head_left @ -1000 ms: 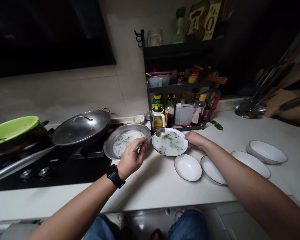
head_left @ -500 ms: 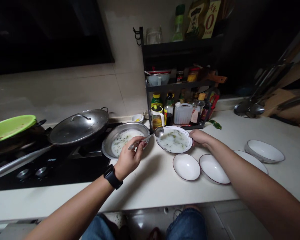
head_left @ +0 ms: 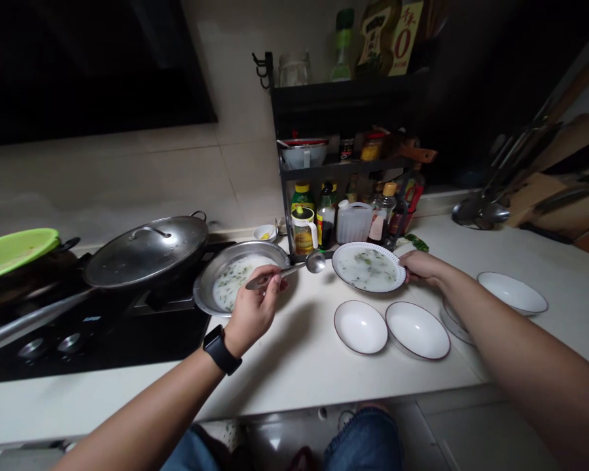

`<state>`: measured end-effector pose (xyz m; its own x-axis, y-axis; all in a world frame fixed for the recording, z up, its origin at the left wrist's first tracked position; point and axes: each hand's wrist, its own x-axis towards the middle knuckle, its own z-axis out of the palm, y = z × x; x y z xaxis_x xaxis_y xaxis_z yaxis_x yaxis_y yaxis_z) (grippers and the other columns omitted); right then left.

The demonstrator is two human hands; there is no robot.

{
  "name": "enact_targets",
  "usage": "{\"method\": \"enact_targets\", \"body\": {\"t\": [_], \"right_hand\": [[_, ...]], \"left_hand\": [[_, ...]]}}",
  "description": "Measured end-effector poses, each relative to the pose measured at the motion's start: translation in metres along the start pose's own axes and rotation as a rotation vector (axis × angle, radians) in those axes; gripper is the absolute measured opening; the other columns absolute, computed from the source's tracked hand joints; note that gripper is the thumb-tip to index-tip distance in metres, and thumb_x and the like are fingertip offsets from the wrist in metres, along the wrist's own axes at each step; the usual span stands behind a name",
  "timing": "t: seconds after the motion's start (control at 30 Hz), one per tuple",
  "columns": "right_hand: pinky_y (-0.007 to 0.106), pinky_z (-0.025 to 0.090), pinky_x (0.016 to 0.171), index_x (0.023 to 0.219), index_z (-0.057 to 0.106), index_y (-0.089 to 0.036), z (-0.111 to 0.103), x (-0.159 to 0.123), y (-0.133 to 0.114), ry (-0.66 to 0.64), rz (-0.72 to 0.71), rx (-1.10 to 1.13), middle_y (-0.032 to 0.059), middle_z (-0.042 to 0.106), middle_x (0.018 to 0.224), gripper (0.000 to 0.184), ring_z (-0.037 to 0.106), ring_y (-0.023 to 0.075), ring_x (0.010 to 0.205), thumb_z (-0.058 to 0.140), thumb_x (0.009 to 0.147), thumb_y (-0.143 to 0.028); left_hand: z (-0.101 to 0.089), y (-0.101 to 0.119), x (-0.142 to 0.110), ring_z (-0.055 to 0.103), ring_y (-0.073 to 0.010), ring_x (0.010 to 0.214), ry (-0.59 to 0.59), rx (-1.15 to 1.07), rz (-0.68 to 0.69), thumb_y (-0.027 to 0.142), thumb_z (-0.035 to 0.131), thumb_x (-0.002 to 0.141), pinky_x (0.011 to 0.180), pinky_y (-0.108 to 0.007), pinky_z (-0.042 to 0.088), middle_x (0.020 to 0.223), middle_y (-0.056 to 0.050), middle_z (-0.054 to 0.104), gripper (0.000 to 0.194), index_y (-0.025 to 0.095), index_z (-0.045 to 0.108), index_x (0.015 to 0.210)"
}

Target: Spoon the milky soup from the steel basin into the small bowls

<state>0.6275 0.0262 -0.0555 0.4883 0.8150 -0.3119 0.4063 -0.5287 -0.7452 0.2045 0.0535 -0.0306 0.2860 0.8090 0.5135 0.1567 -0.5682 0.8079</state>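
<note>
Left hand (head_left: 255, 307): my fingers are clamped on the long handle of a silver metal spoon (head_left: 302, 265), with a black smartwatch (head_left: 221, 350) on the wrist
Spoon: I see its head in the air between the two soup vessels, apart from both
Right hand (head_left: 421, 267): I have it closed on the right rim of a white patterned bowl with a dark edge (head_left: 369, 267)
Patterned bowl: it holds cloudy white soup with green bits, in front of the black metal rack (head_left: 341, 95); I cannot tell whether its base touches the white counter (head_left: 269, 376)
Basin: the round silver metal basin (head_left: 203, 292) sits left of the bowl, partly behind my left hand, with similar soup inside
Small bowls: two empty white bowls with brown rims (head_left: 360, 327) (head_left: 417, 330) stand nearest me; two more lie rightward, one mostly hidden by my right forearm
Hob: a domed steel lid (head_left: 150, 252) covers the long-handled pan on the black hob (head_left: 122, 337), beside a lime-green plastic dish (head_left: 17, 254)
</note>
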Motion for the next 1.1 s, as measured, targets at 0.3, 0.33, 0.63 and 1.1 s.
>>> {"method": "enact_targets", "body": {"t": [0.3,0.33,0.63,1.1], "right_hand": [[0.027,0.025,0.049,0.063,0.061,-0.008,-0.042,0.003,0.023,0.082,0.078,-0.092,0.0079,0.056,0.045,0.039,0.046,0.0067,0.040,0.041,0.094,0.003],[0.027,0.026,0.050,0.065,0.062,-0.007,-0.044,0.003,0.025,0.090,0.085,-0.114,0.0083,0.057,0.046,0.038,0.047,0.0070,0.041,0.042,0.095,0.003],[0.037,0.041,0.070,0.089,0.072,0.006,-0.054,-0.016,-0.004,0.262,0.127,-0.482,0.0365,0.072,0.089,0.041,0.072,0.0240,0.077,0.050,0.103,-0.025],[0.053,0.034,0.126,0.156,0.049,-0.013,0.068,-0.149,-0.029,-0.209,-0.604,-0.720,0.0190,0.047,0.163,0.084,0.043,0.0382,0.151,0.058,0.091,-0.065]], "left_hand": [[0.001,-0.007,0.016,0.078,-0.0259,0.075,0.148,-0.328,-0.288,0.057,0.074,0.087,0.076,-0.042,0.064,0.082,-0.008,0.076,0.048,0.016,0.058,0.107],[-0.002,-0.009,0.019,0.078,-0.0261,0.074,0.177,-0.371,-0.316,0.056,0.075,0.085,0.076,-0.043,0.065,0.080,-0.007,0.075,0.048,0.016,0.057,0.106],[-0.047,-0.034,0.028,0.079,-0.0231,0.076,0.346,-0.454,-0.364,0.041,0.076,0.085,0.082,-0.045,0.066,0.081,-0.007,0.075,0.036,0.015,0.058,0.100],[-0.106,-0.049,0.015,0.077,-0.0212,0.068,0.511,-0.440,-0.348,0.033,0.076,0.083,0.072,-0.036,0.066,0.072,-0.006,0.076,0.026,0.017,0.061,0.096]]}}
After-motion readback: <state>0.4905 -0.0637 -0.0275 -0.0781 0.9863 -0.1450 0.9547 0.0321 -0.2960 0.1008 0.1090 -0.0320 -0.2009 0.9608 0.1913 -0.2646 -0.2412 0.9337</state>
